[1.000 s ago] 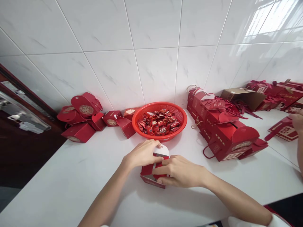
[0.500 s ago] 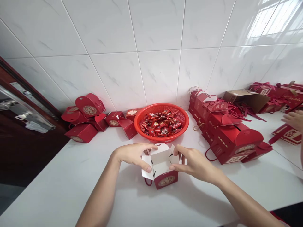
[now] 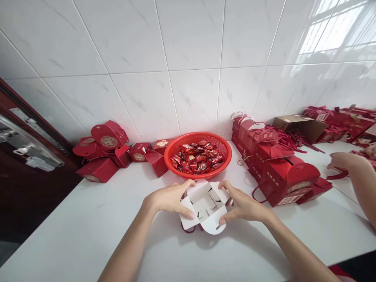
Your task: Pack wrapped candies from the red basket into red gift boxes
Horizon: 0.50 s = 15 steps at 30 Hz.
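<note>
A small red box [image 3: 205, 203] with a white inside stands on the table in front of the basket, its flaps spread outward and its inside showing no contents. My left hand [image 3: 173, 199] grips its left side, thumb on the left flap and fingers behind. My right hand [image 3: 239, 203] holds the right side, with the thumb on the front rounded flap and the index finger at the right flap. A red cord handle [image 3: 188, 229] hangs at the box's lower left. Just behind, the red plastic basket [image 3: 197, 175] holds many wrapped candies [image 3: 199, 157].
Red gift boxes [image 3: 101, 169] are piled at the left by a door [image 3: 29, 196]. More red boxes [image 3: 276, 172] line the right, near a cardboard box [image 3: 299, 125] of ribbons. Another person's hand [image 3: 346, 161] is at the far right. A tiled wall [image 3: 194, 98] stands behind.
The front flap of the box has been folded outward, and the box now shows its inside more fully. The other person's hand has come further into view at the right.
</note>
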Motion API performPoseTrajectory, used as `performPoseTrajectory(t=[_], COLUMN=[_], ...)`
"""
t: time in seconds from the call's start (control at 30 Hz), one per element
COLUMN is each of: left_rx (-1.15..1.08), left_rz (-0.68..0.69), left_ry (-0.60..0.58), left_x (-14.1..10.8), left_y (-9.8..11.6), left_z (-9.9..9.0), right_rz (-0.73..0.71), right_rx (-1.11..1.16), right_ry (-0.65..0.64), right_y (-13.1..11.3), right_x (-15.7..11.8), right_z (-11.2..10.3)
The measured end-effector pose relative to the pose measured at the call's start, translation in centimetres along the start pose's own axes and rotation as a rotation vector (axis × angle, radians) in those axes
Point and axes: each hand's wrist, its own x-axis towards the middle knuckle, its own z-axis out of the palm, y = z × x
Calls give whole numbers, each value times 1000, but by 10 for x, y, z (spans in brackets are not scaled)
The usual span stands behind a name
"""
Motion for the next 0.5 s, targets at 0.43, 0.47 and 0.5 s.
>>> performPoseTrajectory(t=[0.43,0.47,0.5], left_rx=[66,61,45], left_rz=[-92,-86,-73], left_ry=[273,323,369], left_x=[-19,-20,-20], left_y=[17,15,12], left_z=[-6,-9,-12], right_rz=[-323,-335,-343], right_rx=[-157,-142,-124], right_ry=[13,52,104], right_y=[0,-5,-11], right_x=[29,31,35], right_z=[-45,-49,-53])
